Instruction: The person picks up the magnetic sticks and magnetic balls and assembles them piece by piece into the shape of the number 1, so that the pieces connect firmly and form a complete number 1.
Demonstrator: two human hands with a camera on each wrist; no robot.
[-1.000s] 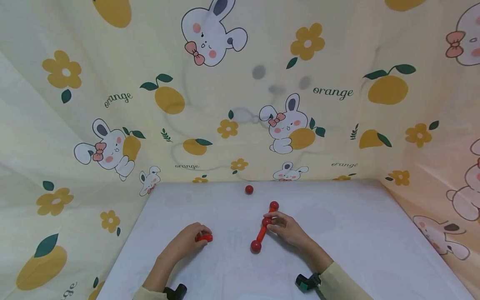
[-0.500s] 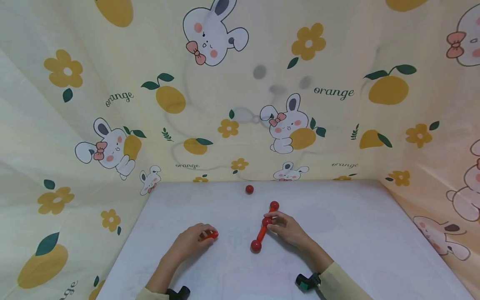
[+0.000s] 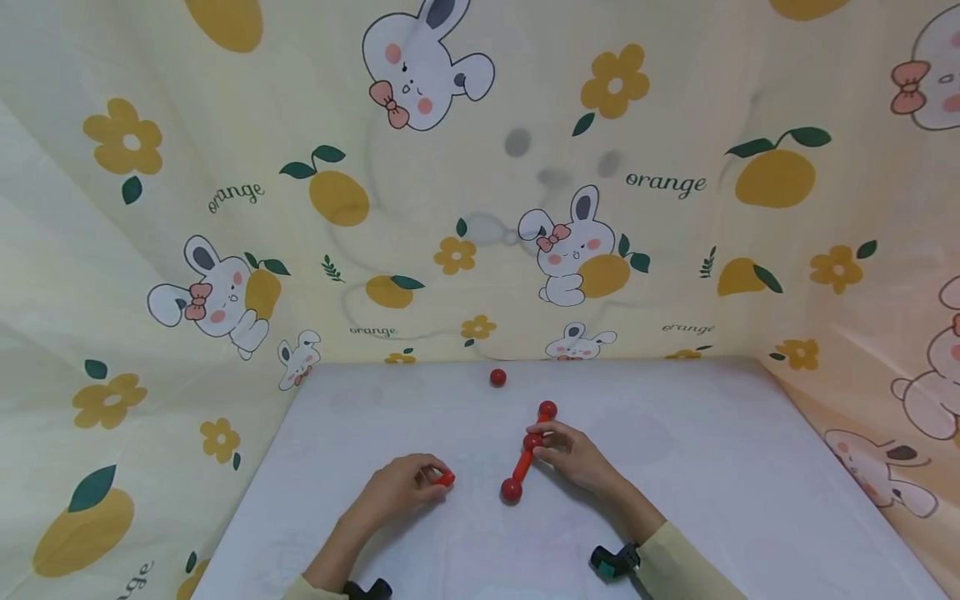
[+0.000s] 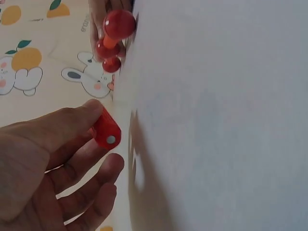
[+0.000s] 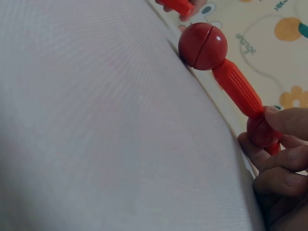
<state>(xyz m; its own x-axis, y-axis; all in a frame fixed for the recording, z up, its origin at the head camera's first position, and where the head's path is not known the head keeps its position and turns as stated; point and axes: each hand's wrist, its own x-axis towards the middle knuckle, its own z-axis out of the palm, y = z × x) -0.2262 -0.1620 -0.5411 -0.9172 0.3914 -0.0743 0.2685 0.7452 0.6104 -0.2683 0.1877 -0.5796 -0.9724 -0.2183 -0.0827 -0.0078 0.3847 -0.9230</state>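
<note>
Between thumb and fingers my left hand (image 3: 401, 487) pinches a short red rod (image 4: 107, 131), whose end shows a small silvery disc in the left wrist view. My right hand (image 3: 579, 458) grips the middle ball (image 5: 262, 131) of a straight chain on the table. That chain has a ball at its near end (image 3: 512, 491), another at its far end (image 3: 548, 409), and orange-red rods (image 5: 237, 88) joining them. The held rod and the chain are apart, with the rod to the left of the near ball.
A loose red ball (image 3: 498, 377) lies near the back edge of the white table (image 3: 637, 517). Behind and beside the table hangs a cream curtain (image 3: 420, 183) printed with rabbits and oranges. Each wrist wears a small black camera.
My left hand has moved to the right with the red rod, closer to the chain. My right hand and the chain have stayed in place.
</note>
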